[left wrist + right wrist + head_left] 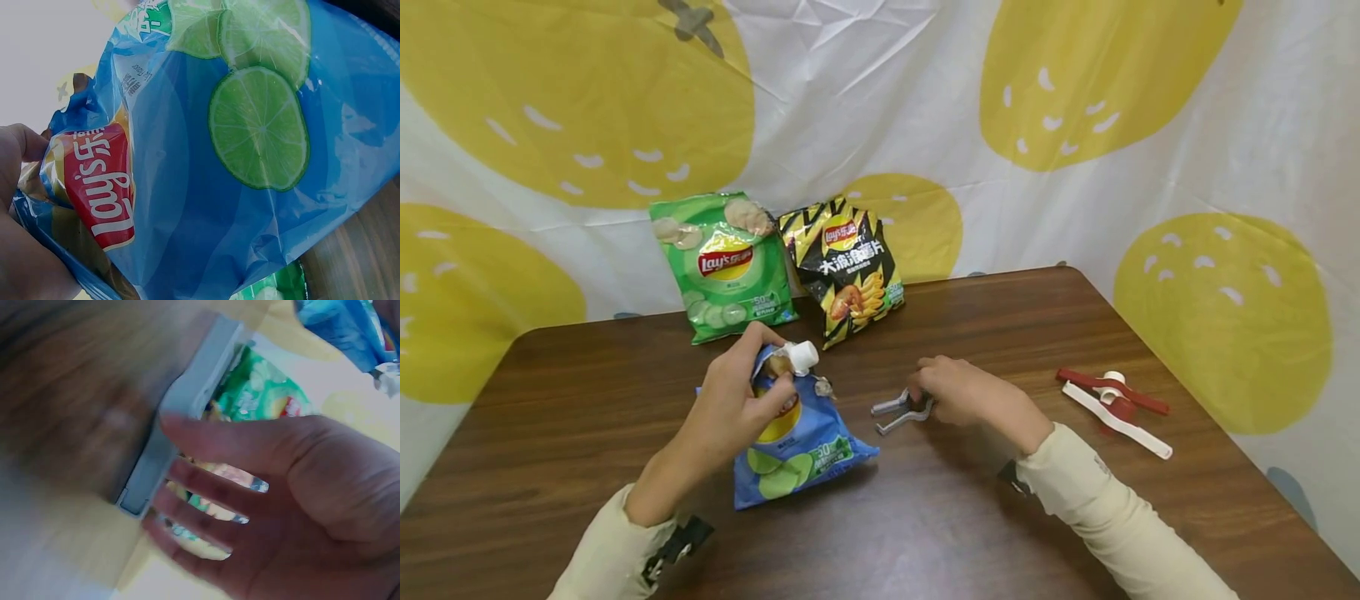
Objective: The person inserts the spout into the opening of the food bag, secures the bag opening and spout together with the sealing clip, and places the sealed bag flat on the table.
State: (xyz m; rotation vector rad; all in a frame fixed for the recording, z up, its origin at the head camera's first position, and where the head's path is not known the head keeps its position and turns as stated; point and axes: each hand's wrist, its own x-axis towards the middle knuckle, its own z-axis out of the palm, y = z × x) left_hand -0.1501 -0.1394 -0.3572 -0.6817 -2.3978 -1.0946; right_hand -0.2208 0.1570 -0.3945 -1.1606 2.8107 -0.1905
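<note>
My left hand (726, 404) grips the top of a blue Lay's chip bag (790, 454), which stands tilted on the table. Lime slices show on the bag's front in the left wrist view. A white round cap (803, 357) sits at the bag's crumpled upper edge, close to the left fingertips. To the right of the bag, my right hand (962, 393) holds a grey bag clip (904, 410) low over the table. The clip's two arms are spread apart and point toward the bag. In the right wrist view the thumb lies on the grey clip (181, 406), with the fingers behind it.
A green Lay's bag (730, 267) and a black-and-yellow Lay's bag (846, 271) lean against the patterned cloth (880, 100) behind the table (887, 533). On the right lie red and white clips (1112, 404) with a white cap.
</note>
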